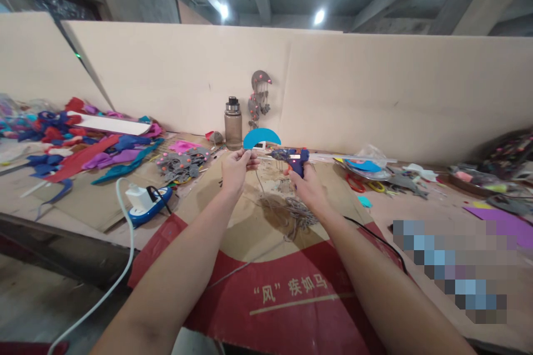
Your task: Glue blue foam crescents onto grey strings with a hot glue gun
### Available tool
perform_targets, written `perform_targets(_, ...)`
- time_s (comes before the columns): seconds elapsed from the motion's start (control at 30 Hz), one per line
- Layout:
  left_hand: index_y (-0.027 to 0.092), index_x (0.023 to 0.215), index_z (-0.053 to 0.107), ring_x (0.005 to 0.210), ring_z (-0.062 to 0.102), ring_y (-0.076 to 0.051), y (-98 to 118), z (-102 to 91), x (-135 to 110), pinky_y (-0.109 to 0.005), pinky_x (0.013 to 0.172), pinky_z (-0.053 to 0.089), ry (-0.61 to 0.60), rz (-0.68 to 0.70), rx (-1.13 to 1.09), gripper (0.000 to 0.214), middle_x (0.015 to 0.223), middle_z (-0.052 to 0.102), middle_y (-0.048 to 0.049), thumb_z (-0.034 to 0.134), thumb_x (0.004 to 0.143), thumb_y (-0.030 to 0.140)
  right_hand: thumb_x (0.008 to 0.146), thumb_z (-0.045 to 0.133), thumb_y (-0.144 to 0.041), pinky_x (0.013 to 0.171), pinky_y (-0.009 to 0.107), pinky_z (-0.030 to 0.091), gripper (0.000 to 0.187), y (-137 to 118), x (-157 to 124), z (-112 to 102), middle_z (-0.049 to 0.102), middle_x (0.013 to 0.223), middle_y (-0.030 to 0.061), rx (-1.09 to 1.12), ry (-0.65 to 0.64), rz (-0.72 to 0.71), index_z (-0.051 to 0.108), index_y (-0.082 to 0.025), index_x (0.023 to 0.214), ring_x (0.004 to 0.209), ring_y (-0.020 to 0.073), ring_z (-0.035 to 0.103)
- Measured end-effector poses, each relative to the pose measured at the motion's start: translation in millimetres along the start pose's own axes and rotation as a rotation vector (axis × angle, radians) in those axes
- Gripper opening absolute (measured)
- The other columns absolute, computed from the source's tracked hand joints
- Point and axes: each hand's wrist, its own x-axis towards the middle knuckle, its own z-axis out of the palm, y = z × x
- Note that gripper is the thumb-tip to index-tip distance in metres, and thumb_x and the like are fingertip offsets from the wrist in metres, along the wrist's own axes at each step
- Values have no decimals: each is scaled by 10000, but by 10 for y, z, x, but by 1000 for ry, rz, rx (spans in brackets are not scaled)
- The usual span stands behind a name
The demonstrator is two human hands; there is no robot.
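Between the fingers of my left hand (238, 169) is the lower left end of a blue crescent-shaped piece (262, 136), held upright. A thin grey cord (260, 186) hangs down near those fingers. My right hand (306, 180) grips a blue hot glue gun (296, 160), its nozzle pointing left, close to the crescent's lower edge. Whether the nozzle touches the piece I cannot tell. Under my hands, a tangle of grey cord (297, 213) lies on a red and tan cardboard sheet (291, 277).
A water bottle (233, 126) stands at the back, beside a grey hanging ornament (259, 100) on the board. Grey pieces with pink dots (183, 162), coloured fabric (100, 155) and a blue power strip (152, 205) lie left. Red-handled scissors (355, 182) and a purple sheet (502, 223) are right.
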Motion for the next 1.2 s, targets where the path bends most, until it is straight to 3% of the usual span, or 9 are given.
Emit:
perform_targets(0.1,126,760,624,584,620,-93,20,28,-37,-200,534,453,-7,16,28,157,782,696,-61,622,787,281,807,515,-344,514,309,433,153,162,58,16,613,598,13,-25,-77,196,539,-210,877,488,177,546)
perform_targets(0.2,134,767,633,556,607,-88,24,81,-102,-192,476,394,-60,55,99,173,819,712,-75,618,793,304,799,539,-361,488,304,406,155,304,115,12,560,508,5,-132,-161,298,510,-219,742,445,177,525)
perform_targets(0.3,151,771,632,520,591,-82,31,133,-175,-194,428,327,-129,104,183,179,829,714,-66,610,802,326,761,613,-343,592,353,454,187,408,125,-19,595,579,58,-350,-154,283,505,-220,671,577,226,597)
perform_targets(0.43,164,774,649,466,545,-74,54,171,-246,-205,429,310,-176,149,264,190,723,693,-36,599,817,343,722,671,-302,816,458,445,170,387,63,-62,631,818,156,-591,83,127,537,-206,680,887,307,610)
perform_targets(0.5,163,768,654,445,513,-68,65,184,-266,-206,426,300,-183,126,241,202,669,673,-28,614,809,356,755,634,-313,848,443,440,142,256,32,-49,623,849,137,-504,137,46,556,-201,714,916,281,586)
perform_targets(0.6,160,768,652,424,477,-57,81,210,-288,-200,398,243,-218,16,122,220,658,663,-28,647,782,379,846,510,-372,798,360,462,202,-54,4,20,625,828,71,-141,39,-48,578,-191,787,821,202,570)
perform_targets(0.77,154,783,656,412,443,-29,80,262,-330,-187,389,220,-282,-111,-4,211,731,677,-37,682,749,360,831,515,-424,712,290,467,322,-432,-26,128,672,926,52,299,-4,51,634,-175,999,780,155,574)
perform_targets(1.07,148,754,650,416,440,-35,2,282,-358,-180,385,212,-378,-146,20,269,582,561,15,726,719,404,755,574,-366,696,290,461,201,-409,-13,96,667,799,37,261,13,44,634,-177,792,734,157,576)
perform_targets(1.2,140,751,654,418,435,-35,15,278,-343,-186,385,211,-369,-155,3,247,599,591,-3,716,730,378,774,523,-346,674,275,440,160,-353,-11,117,624,750,18,265,32,39,569,-194,752,694,144,541)
